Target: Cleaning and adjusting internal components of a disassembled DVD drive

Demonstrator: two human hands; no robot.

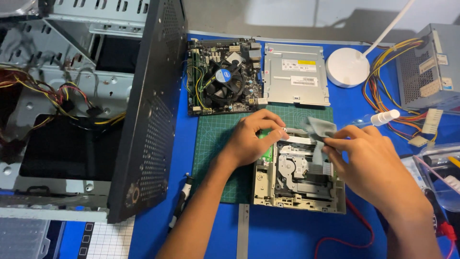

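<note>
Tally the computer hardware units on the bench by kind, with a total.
Computer case: 1
Motherboard: 1
Closed optical drive: 1
Opened optical drive, under both hands: 1
Power supply: 1
Total: 5
</note>
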